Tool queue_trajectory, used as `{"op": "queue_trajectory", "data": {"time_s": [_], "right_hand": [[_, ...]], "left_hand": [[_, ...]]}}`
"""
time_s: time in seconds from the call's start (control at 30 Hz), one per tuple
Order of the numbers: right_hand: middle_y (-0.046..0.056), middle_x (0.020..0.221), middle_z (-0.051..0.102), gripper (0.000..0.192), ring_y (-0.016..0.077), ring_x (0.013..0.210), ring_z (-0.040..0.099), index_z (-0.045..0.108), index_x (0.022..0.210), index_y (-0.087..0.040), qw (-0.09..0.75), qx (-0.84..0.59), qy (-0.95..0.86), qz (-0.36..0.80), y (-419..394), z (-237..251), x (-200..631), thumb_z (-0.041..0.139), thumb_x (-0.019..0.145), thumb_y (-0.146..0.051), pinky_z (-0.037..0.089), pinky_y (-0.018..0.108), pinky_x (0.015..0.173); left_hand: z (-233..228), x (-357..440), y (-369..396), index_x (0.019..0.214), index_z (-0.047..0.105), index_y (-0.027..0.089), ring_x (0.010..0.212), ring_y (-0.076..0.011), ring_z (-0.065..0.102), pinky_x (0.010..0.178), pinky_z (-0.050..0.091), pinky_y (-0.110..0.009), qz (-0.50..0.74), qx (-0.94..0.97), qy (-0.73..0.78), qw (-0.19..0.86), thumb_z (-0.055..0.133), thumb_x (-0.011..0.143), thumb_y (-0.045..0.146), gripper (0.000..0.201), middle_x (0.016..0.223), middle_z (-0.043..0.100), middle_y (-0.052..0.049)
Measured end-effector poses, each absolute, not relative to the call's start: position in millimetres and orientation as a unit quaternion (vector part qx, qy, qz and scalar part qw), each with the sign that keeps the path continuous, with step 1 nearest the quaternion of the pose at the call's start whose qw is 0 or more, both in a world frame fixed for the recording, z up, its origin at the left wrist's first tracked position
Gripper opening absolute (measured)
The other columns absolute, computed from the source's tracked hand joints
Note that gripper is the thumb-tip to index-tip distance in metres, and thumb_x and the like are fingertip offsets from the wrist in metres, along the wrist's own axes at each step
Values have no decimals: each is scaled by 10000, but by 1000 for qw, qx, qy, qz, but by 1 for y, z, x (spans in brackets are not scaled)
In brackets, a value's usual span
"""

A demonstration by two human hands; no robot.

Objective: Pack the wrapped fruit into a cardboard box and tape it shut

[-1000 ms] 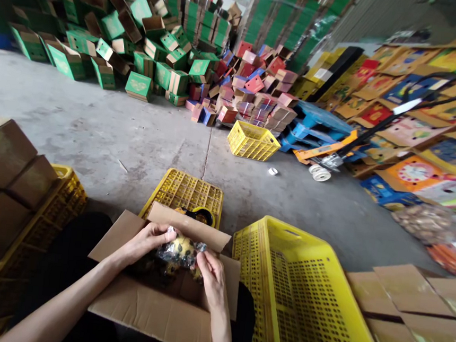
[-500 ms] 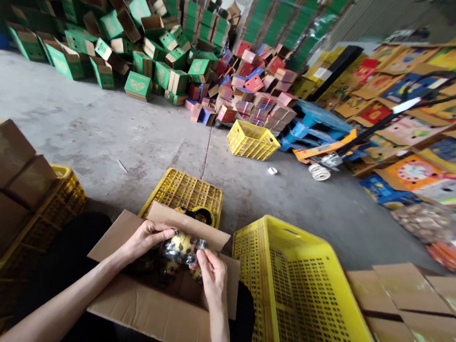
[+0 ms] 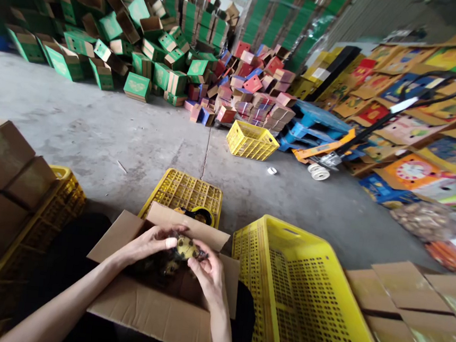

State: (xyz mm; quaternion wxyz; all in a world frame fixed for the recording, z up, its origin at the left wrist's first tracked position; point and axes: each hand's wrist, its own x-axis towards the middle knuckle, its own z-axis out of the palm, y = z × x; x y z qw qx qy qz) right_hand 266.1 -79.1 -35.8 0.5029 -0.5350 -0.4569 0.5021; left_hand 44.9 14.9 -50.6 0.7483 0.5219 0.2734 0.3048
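The left hand point(image 3: 150, 241) and the right hand point(image 3: 208, 272) hold together one small yellow packet point(image 3: 185, 247) above one open cardboard box point(image 3: 152, 308); the fingers of both hands are curled and pinch the packet from its two sides. Four yellow plastic crates are visible: one big crate point(image 3: 304, 300) just beside the box on the right, one upturned crate point(image 3: 186, 191) behind the box, one under brown cartons point(image 3: 8, 173) on the left, one far crate point(image 3: 252, 140). The grey concrete floor point(image 3: 96, 127) is bare in the middle; heaps of green cartons point(image 3: 115, 39) and red cartons point(image 3: 251, 93) lie behind.
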Motion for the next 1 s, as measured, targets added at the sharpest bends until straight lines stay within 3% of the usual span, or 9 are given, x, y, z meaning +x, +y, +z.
{"op": "queue_trajectory", "data": {"time_s": [0.1,0.23,0.33,0.47,0.53,0.7,0.8,0.93,1.0], "right_hand": [[90,1286,728,466,249,1007,753,713,1245,-261,508,-543,-452,493,-79,-38,266,818,861,-502,637,381,889],[108,1295,719,449,218,891,756,693,1221,-237,498,-559,-453,484,-77,-43,266,769,893,-534,644,371,829],[105,1258,731,456,251,979,755,675,1234,-242,495,-553,-455,492,-77,-45,265,762,896,-536,644,389,854],[94,1314,720,728,283,1154,720,528,1490,-301,497,-546,-484,470,-77,-43,265,828,851,-478,608,414,969],[93,1338,719,740,294,1228,691,514,1525,-306,476,-541,-511,468,-77,-43,267,819,868,-456,578,429,1025],[109,1348,723,467,309,1241,681,707,1322,-243,480,-564,-514,432,-79,-39,272,747,922,-480,563,413,1028],[103,1160,779,362,274,1057,731,760,1151,-215,495,-589,-515,378,-80,-34,273,665,964,-510,590,335,854],[44,817,732,312,196,778,683,716,800,-211,434,-575,-613,323,-78,-30,268,585,1002,-410,516,271,713],[23,745,696,288,176,715,665,693,779,-212,382,-572,-655,312,-76,-32,264,562,1001,-340,494,259,691]], "left_hand": [[-54,47,16,1334,723,173,1155,-301,683,1020,510,-377,279,543,219,761,906,774,490,670,1238,754,-111],[-57,46,20,1196,781,118,943,-258,712,879,534,-334,274,571,239,736,869,821,476,526,1042,788,-100],[-57,45,21,1113,806,117,976,-276,717,914,530,-346,271,584,242,726,854,829,493,473,1062,794,-97],[-54,43,21,1050,828,128,1007,-298,723,929,538,-358,257,624,248,695,846,836,488,419,1029,806,-86],[-53,43,20,1032,834,135,1012,-302,726,935,542,-363,251,639,246,684,846,837,483,399,1028,810,-84],[-44,43,18,1207,798,160,1168,-338,710,1054,520,-421,288,584,255,715,798,877,529,496,1214,787,-112],[-39,43,18,1346,729,171,1302,-356,651,1148,461,-464,332,526,294,726,747,907,581,600,1354,731,-136],[-41,42,17,1353,716,156,1281,-368,668,1145,468,-491,336,500,341,722,761,869,636,683,1272,771,-147],[-44,41,18,1362,707,153,1282,-364,669,1138,479,-486,335,497,343,723,755,875,635,687,1273,771,-146]]}}
